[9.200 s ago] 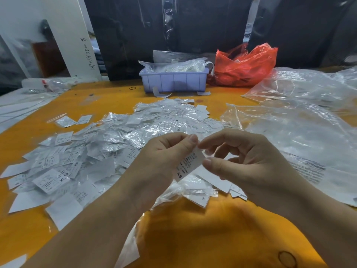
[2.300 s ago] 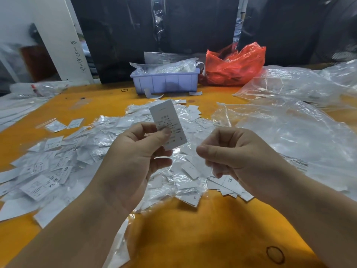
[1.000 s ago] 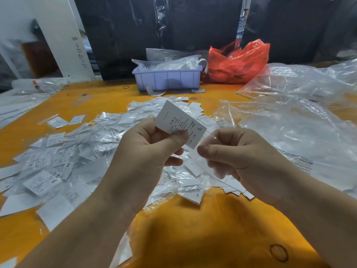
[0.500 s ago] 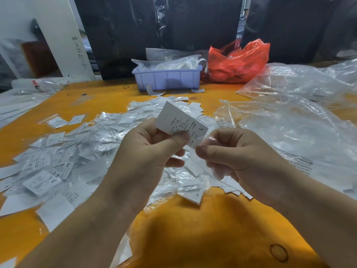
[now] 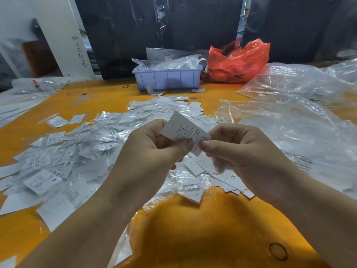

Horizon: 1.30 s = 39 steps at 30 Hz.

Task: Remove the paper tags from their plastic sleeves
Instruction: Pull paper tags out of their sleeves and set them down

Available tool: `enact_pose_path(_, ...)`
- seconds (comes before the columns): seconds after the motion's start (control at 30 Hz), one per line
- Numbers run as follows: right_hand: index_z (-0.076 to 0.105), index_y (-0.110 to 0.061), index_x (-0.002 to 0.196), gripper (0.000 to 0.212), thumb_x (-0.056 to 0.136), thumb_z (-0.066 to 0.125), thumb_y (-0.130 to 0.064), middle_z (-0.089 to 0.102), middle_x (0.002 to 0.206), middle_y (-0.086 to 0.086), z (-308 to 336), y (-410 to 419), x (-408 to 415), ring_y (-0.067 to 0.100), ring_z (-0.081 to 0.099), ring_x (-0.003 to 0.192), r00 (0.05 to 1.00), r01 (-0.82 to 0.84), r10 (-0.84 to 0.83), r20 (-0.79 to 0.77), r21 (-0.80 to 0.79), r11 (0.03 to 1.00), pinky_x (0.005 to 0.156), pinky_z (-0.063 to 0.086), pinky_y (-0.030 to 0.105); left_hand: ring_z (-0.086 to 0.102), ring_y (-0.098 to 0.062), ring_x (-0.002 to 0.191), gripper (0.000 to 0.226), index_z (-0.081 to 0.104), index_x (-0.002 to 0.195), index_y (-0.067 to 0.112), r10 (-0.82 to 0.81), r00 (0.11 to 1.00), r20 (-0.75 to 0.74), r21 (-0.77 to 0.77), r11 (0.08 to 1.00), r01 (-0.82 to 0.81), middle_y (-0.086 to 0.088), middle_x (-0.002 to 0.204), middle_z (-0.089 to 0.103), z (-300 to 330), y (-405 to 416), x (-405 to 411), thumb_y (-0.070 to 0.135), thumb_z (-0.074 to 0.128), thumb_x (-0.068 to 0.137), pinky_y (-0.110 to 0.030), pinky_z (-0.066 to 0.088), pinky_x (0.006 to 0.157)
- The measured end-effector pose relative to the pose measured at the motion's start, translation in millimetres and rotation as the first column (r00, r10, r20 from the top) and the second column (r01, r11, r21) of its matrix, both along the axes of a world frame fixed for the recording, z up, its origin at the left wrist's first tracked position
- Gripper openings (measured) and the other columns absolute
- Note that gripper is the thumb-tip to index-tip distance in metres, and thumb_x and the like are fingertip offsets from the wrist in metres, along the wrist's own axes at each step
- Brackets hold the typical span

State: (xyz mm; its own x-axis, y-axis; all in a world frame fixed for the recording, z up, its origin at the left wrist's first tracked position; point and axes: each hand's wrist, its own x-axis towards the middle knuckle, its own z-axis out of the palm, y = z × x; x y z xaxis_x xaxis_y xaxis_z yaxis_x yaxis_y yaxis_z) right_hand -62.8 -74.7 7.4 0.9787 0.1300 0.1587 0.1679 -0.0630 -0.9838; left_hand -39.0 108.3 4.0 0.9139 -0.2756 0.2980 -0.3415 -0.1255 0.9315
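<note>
A white paper tag marked "L" is held in front of me above the orange table. My left hand pinches its lower edge between thumb and fingers. My right hand pinches its right end, thumb tip close to the left thumb. Whether a clear sleeve still covers the tag I cannot tell. Below and to the left lies a wide heap of sleeved and bare tags. Several bare tags lie under my right hand.
A lilac plastic bin with bagged items stands at the back centre, a red plastic bag beside it. Large crumpled clear bags cover the right side. A white board leans at the back left.
My right hand has closed in on the tag and now pinches its right end. The left hand has turned the tag from upright to slanted and holds it lower.
</note>
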Motion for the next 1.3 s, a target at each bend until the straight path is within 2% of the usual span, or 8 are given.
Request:
enact_pose_path(0.13, 0.073, -0.01, 0.08, 0.008, 0.081, 0.071, -0.017, 0.066, 0.068, -0.002, -0.6, 0.7, -0.4, 0.008, 0.053, 0.055, 1.0, -0.016, 0.017, 0.019, -0.066, 0.998, 0.056, 0.046, 0.025, 0.064, -0.006, 0.064, 0.022, 0.074, 0.094, 0.031, -0.023, 1.0, -0.019, 0.016, 1.0, 0.023, 0.003, 0.077, 0.073, -0.3, -2.3, -0.9, 0.037, 0.077, 0.074, -0.02, 0.053, 0.057)
enact_pose_path(0.33, 0.074, -0.019, 0.072, 0.012, 0.083, 0.07, -0.018, 0.074, 0.082, 0.002, 0.3, -0.4, 0.7, 0.01, 0.053, 0.056, 1.0, -0.003, 0.004, 0.012, -0.061, 0.998, 0.059, 0.047, 0.027, 0.062, -0.008, 0.063, 0.012, 0.07, 0.085, 0.022, 0.108, 0.994, 0.011, -0.078, 0.991, -0.107, 0.004, 0.077, 0.072, 2.2, 1.2, 1.4, 0.028, 0.063, 0.092, -0.021, 0.053, 0.053)
enact_pose_path(0.53, 0.075, -0.015, 0.08, 0.004, 0.078, 0.077, -0.019, 0.069, 0.081, 0.01, -2.3, 1.4, 0.1, 0.011, 0.054, 0.057, 1.0, -0.023, 0.023, -0.001, -0.044, 0.999, 0.057, 0.049, 0.027, 0.061, -0.01, 0.062, 0.017, 0.07, 0.078, 0.017, 0.056, 0.991, -0.12, -0.218, 0.972, -0.082, -0.004, 0.076, 0.072, 4.1, -2.3, -2.0, 0.033, 0.064, 0.075, -0.021, 0.051, 0.052)
enact_pose_path(0.63, 0.074, -0.013, 0.08, 0.013, 0.072, 0.073, -0.024, 0.065, 0.072, 0.008, -2.1, 1.0, 0.5, 0.011, 0.053, 0.056, 1.0, -0.003, 0.002, -0.015, -0.033, 0.999, 0.059, 0.049, 0.028, 0.061, -0.01, 0.061, 0.023, 0.069, 0.083, 0.011, 0.027, 0.99, -0.14, -0.209, 0.976, -0.056, -0.004, 0.076, 0.072, 1.7, -4.8, -2.4, 0.032, 0.065, 0.074, -0.022, 0.052, 0.052)
enact_pose_path(0.77, 0.074, -0.009, 0.083, 0.005, 0.081, 0.071, -0.013, 0.064, 0.072, 0.01, -2.9, -0.2, 1.0, 0.011, 0.053, 0.056, 1.0, 0.019, -0.019, -0.003, -0.05, 0.999, 0.059, 0.05, 0.028, 0.062, -0.011, 0.063, 0.017, 0.073, 0.079, 0.017, -0.011, 0.988, -0.153, -0.197, 0.98, -0.02, -0.005, 0.079, 0.072, 0.3, -6.2, -2.5, 0.033, 0.065, 0.075, -0.023, 0.053, 0.054)
enact_pose_path(0.9, 0.074, -0.006, 0.088, 0.027, 0.068, 0.072, -0.023, 0.068, 0.083, 0.019, -1.9, -0.3, 0.9, 0.011, 0.055, 0.057, 1.0, 0.013, -0.013, 0.002, -0.03, 0.999, 0.056, 0.051, 0.024, 0.062, -0.011, 0.062, 0.014, 0.075, 0.076, 0.023, -0.036, 0.983, -0.178, -0.225, 0.974, -0.005, -0.005, 0.08, 0.072, 0.8, -5.2, -2.2, 0.032, 0.065, 0.075, -0.023, 0.052, 0.054)
enact_pose_path(1.13, 0.073, -0.013, 0.094, 0.029, 0.067, 0.075, -0.022, 0.075, 0.088, 0.002, -3.9, -0.6, 1.8, 0.015, 0.065, 0.069, 0.997, 0.036, -0.031, 0.075, -0.072, 0.997, 0.058, 0.053, 0.024, 0.06, -0.01, 0.058, 0.013, 0.076, 0.069, 0.023, -0.052, 0.964, -0.259, -0.293, 0.956, -0.027, -0.007, 0.077, 0.072, 2.9, -5.7, -0.5, 0.028, 0.065, 0.074, -0.023, 0.053, 0.051)
enact_pose_path(1.3, 0.071, -0.013, 0.094, 0.035, 0.064, 0.075, -0.028, 0.074, 0.085, 0.0, -2.8, 1.0, 0.6, 0.012, 0.063, 0.064, 0.991, 0.085, -0.079, 0.111, -0.053, 0.995, 0.057, 0.055, 0.023, 0.06, -0.011, 0.057, 0.012, 0.074, 0.068, 0.019, -0.059, 0.958, -0.282, -0.312, 0.949, -0.033, -0.007, 0.077, 0.071, 2.3, -5.6, -0.2, 0.026, 0.066, 0.074, -0.024, 0.053, 0.05)
